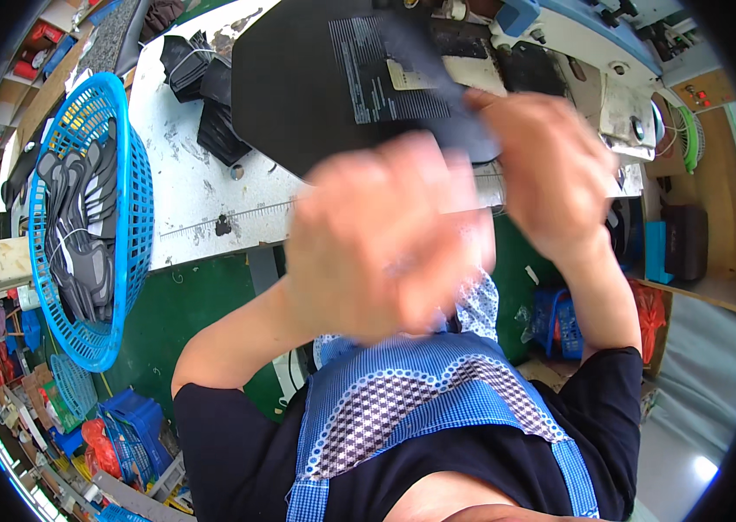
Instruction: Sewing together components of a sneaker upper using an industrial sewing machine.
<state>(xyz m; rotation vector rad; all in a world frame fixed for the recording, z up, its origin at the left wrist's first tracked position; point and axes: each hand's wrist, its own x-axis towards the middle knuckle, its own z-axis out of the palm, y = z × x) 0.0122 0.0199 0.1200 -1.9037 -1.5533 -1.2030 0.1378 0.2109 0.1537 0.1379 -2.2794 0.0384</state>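
Note:
My right hand [550,170] is raised over the table's front edge, its fingers closed on a dark flat piece [442,83] that is smeared by motion. Beneath that piece lies a black board with cut-off corners [285,104], a block of pale stripes on its face. In front of the board hovers my left hand [376,239], curled and strongly blurred. Whether its fingers grip anything does not show. Bundles of black cut pieces [222,130] rest on the table left of the board.
A blue plastic basket [137,204] at the left holds grey and black shaped pieces [85,235], some tied together. The worn white table [185,187] has a ruler scale along its front edge. Part of a machine [598,35] stands at the back right. Blue crates [137,426] sit lower left.

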